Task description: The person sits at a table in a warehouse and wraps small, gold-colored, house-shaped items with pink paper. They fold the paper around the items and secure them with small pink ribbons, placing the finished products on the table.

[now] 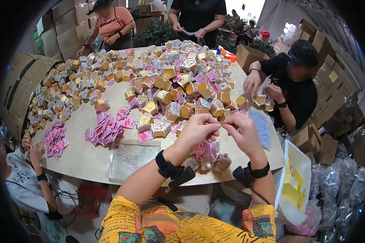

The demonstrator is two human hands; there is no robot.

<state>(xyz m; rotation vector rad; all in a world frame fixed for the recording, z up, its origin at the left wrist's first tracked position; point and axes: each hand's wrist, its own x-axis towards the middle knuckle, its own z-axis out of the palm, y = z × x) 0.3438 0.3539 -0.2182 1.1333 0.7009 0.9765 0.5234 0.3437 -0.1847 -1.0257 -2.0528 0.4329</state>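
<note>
My left hand (199, 128) and my right hand (241, 130) meet above the near part of the table, fingertips pinched close together. Whatever thin or small thing lies between them is too small to make out. Just below and partly hidden by my hands sit several clear-wrapped pieces (207, 164) with pink packets (201, 151) on them. Beyond my hands rises a large heap of gold, many-sided little boxes (163, 84), many in clear wrap, mixed with pink packets. Left of my left forearm lies a shallow clear tray (114, 172) with small transparent bits.
Loose pink packets (107, 128) form piles on the pale table (81, 160). A blue-white sheet stack (259, 126) lies at the right. A white foam box (286, 162) with yellow pieces stands by the right edge. Co-workers stand or sit around; one co-worker's hands (253, 84) handle gold boxes.
</note>
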